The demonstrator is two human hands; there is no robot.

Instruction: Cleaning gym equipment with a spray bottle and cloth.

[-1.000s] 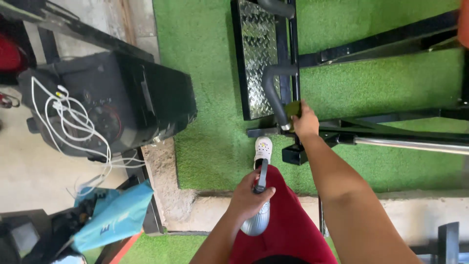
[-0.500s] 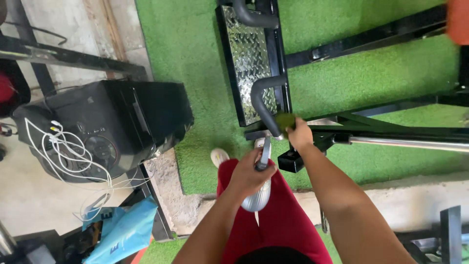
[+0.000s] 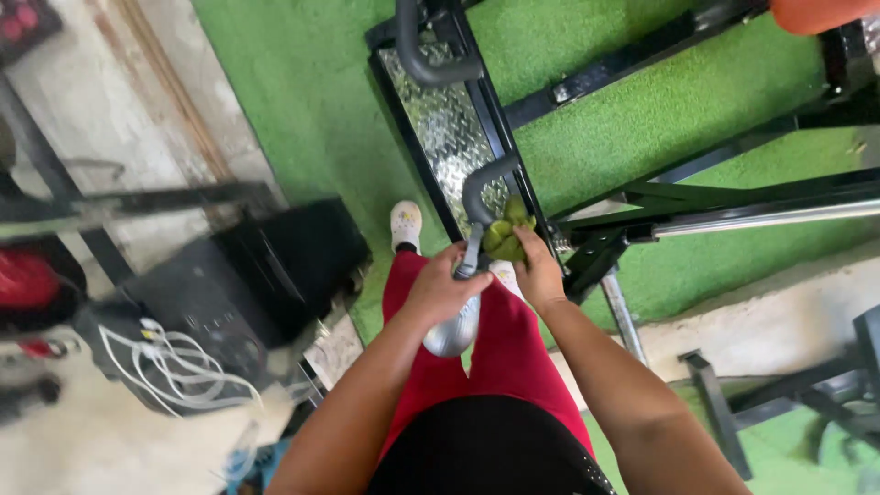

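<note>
My left hand (image 3: 442, 286) grips a silver spray bottle (image 3: 452, 334) by its dark trigger head, nozzle toward the cloth. My right hand (image 3: 534, 269) holds a crumpled green cloth (image 3: 505, 235) against the lower end of a curved grey padded handle (image 3: 479, 190) on a black exercise machine. The two hands are close together above my red trousers. A white shoe (image 3: 405, 225) shows on the green turf beside the machine's diamond-plate footplate (image 3: 442, 124).
A chrome bar (image 3: 761, 218) and black frame members run right from the handle. A black speaker (image 3: 234, 293) with white cables (image 3: 170, 376) stands at left on concrete. A black stand (image 3: 724, 403) is at lower right. Green turf (image 3: 302, 101) covers the floor under the machine.
My right hand has drawn the cloth down the handle toward me, bunching it. My left hand with the bottle rose beside it. The view has swung left and tilted.
</note>
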